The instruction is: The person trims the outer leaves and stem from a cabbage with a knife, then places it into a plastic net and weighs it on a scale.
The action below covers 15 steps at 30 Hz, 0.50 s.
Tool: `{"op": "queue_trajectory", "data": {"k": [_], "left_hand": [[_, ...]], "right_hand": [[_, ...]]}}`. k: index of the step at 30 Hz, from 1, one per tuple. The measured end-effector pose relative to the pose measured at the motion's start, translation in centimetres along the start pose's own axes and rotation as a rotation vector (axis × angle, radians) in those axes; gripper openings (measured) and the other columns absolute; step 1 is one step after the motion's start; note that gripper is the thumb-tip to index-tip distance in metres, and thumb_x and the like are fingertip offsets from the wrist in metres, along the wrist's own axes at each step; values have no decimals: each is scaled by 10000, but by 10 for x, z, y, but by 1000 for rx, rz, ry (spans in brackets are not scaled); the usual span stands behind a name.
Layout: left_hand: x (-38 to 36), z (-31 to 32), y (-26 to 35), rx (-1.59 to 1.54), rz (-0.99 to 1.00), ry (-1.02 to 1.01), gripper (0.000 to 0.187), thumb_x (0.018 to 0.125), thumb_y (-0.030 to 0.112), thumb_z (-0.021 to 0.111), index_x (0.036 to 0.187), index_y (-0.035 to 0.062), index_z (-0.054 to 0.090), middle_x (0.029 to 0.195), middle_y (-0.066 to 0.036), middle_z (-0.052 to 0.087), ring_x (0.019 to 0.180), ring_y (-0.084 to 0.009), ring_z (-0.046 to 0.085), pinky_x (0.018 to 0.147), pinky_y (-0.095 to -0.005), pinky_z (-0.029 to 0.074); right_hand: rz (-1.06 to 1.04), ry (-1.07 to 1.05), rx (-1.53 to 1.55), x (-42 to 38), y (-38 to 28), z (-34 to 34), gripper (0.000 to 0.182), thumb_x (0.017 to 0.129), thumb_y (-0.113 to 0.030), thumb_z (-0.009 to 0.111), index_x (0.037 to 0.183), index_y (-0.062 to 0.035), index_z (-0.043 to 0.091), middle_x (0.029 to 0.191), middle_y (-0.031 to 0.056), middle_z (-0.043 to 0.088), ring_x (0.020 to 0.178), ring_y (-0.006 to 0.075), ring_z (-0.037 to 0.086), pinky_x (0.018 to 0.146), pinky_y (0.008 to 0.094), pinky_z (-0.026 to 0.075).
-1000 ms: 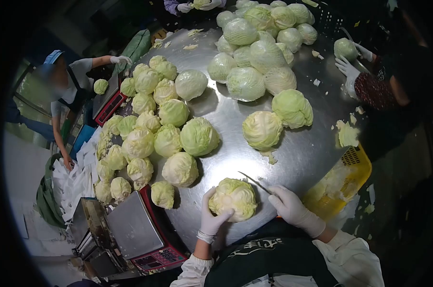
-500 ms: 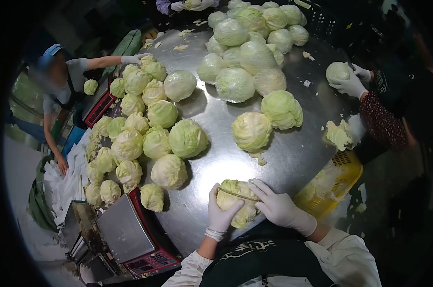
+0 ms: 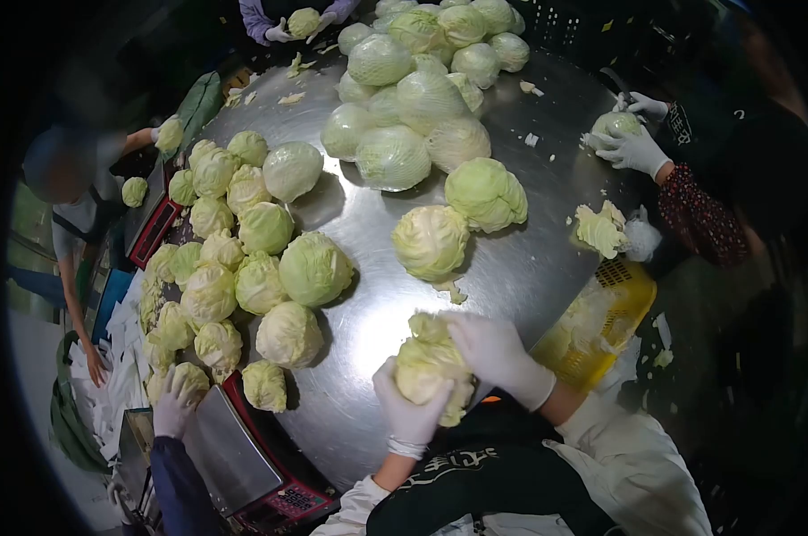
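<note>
A pale green cabbage [image 3: 422, 368] is held between my two white-gloved hands above the near edge of the metal table. My left hand [image 3: 410, 406] cups it from the lower left, thumb across its front. At the upper right, my right hand [image 3: 498, 355] is closed on the cabbage's outer leaves, with its fingertips partly hidden. Some leaves at the top stand away from the head. Ahead on the table sit a creamy cabbage [image 3: 431, 242] and a greener one [image 3: 486, 195], touching each other.
Many cabbages [image 3: 209, 292] crowd the left side; wrapped ones [image 3: 390, 158] are piled at the back. A scale [image 3: 230, 447] stands at lower left, where another person's gloved hand [image 3: 176, 404] reaches in. A yellow crate [image 3: 632, 299] is at right. Co-workers handle cabbages around the table [image 3: 529, 277].
My hands have lifted and turned the cabbage, and its top leaves now stick up. The dark band across it no longer shows. Another person's arm has entered at lower left. The view has shifted.
</note>
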<state>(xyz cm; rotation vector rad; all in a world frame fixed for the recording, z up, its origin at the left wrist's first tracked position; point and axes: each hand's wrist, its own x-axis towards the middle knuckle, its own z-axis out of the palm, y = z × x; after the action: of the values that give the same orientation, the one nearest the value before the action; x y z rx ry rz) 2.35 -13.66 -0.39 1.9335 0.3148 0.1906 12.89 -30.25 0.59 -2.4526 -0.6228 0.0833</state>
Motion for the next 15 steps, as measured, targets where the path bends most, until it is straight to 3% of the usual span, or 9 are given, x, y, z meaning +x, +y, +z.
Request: {"op": "queue_trajectory", "data": {"k": [1,3,5,7,9,11,13,15], "left_hand": [[-5,2,6,415,249,-26,905,725,165,922,1394,-23,342,1288,-166,478,1209,-263,514,1045,-415,465],[-5,0,-6,394,275,-29,994,664,220,952,1414,-8,340,1322,-167,464,1242,-275,493,1074,-434,439],[2,-17,-28,-308,-74,-172,1001,673,233,942,1430,-1,329,1361,-174,445,1263,-276,487,1096,-447,428],[-10,-32,-52,-388,-71,-180,1015,696,214,924,1468,5,298,1403,-185,424,1295,-286,478,1123,-446,411],[-21,-44,-62,-493,-6,-151,1060,717,161,904,1526,5,236,1431,-185,407,1325,-291,462,1146,-430,391],[-28,-43,-53,-470,-93,-115,1131,713,150,904,1570,5,180,1459,-186,393,1352,-296,444,1163,-428,372],[-25,-37,-47,-413,-108,-63,1151,710,160,911,1578,0,173,1473,-185,385,1357,-296,441,1167,-435,369],[-24,-33,-43,-453,-149,-45,1133,711,156,913,1569,-6,192,1475,-188,388,1357,-291,440,1166,-433,370]], "right_hand": [[173,4,94,11,10,3,262,1004,-287,535,1096,-73,656,1020,190,707,795,344,705,651,455,561],[201,-60,67,20,22,-1,278,1019,-294,523,1147,-87,658,965,199,701,822,388,689,711,473,550],[222,-132,32,17,40,-2,299,1034,-301,512,1198,-101,661,909,207,695,849,431,673,772,491,539],[338,-201,23,10,59,8,329,1039,-293,502,1274,-109,641,1003,224,704,931,427,676,811,478,536],[312,-154,142,-4,47,2,381,1039,-286,500,1361,-99,579,1084,245,692,997,429,668,860,473,531],[297,-142,261,-26,25,1,451,1039,-280,497,1448,-89,516,1164,266,679,1064,430,660,909,468,526],[203,-109,406,-37,3,-1,627,1031,-313,474,1590,-86,303,1413,299,531,1072,428,664,929,479,534],[53,-204,386,-46,-14,-7,662,1025,-302,481,1604,-75,255,1501,304,445,1075,433,668,924,463,549]]}}
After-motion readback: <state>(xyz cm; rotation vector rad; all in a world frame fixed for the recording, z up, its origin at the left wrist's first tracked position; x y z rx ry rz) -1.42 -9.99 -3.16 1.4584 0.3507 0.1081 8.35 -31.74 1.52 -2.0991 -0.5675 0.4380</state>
